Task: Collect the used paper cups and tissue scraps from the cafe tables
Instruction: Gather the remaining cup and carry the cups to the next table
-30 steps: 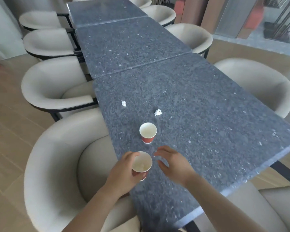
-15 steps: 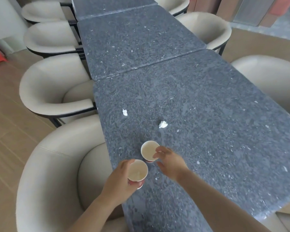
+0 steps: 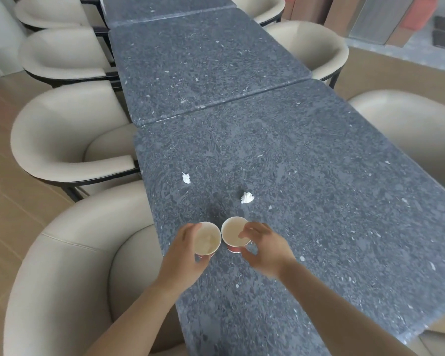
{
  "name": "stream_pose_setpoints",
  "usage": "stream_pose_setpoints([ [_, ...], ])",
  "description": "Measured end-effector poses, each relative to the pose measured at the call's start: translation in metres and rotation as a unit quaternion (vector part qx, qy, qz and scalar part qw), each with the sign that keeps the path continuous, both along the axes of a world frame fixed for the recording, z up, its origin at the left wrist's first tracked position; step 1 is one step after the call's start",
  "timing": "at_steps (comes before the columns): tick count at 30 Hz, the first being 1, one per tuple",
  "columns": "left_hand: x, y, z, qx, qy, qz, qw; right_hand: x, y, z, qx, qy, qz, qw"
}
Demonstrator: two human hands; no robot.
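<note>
**A:** In the head view, what had changed?

**B:** The right hand [image 3: 265, 250], empty a second earlier, had closed round the second cup [image 3: 235, 235]. The left hand [image 3: 188, 255] kept gripping the first cup [image 3: 207, 241], at its nine o'clock.

**A:** Meaning?

**B:** Both cups probably collected. The tissue scraps [image 3: 247, 197] lay on the worktop [image 3: 319, 201], toward twelve o'clock.

Table top [image 3: 319, 201]: dark grey stone, densely mottled, with scattered white flecks. Left cup [image 3: 207, 241]: cream-white interior, faintly stained. Right cup [image 3: 233, 235]: cream-white interior, red outer wall. Left tissue scrap [image 3: 186, 178] and right tissue scrap [image 3: 247, 197]: plain white. Chairs [image 3: 70, 140]: plain beige upholstery on black frames. Floor [image 3: 13, 214]: tan wood-grain planks
</note>
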State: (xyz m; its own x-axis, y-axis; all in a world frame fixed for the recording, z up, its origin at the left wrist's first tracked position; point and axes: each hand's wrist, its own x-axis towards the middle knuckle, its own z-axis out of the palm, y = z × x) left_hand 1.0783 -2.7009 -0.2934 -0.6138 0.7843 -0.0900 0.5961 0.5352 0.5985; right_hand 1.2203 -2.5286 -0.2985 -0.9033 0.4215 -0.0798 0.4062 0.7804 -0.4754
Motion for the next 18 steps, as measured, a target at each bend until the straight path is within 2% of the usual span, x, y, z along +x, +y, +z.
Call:
stream_pose_setpoints([
  [7, -0.008, 0.006, -0.017, -0.02, -0.022, -0.009, 1.0, -0.01, 0.016, 0.011, -0.002, 0.057, -0.011, 0.998],
  [12, -0.025, 0.003, -0.017, 0.004, -0.064, -0.016, 0.998, -0.025, 0.044, 0.012, -0.016, 0.042, -0.017, 0.999],
  [18, -0.067, 0.035, -0.016, -0.015, -0.06, 0.021, 0.998, -0.052, 0.072, 0.005, -0.021, -0.015, 0.0, 1.0],
])
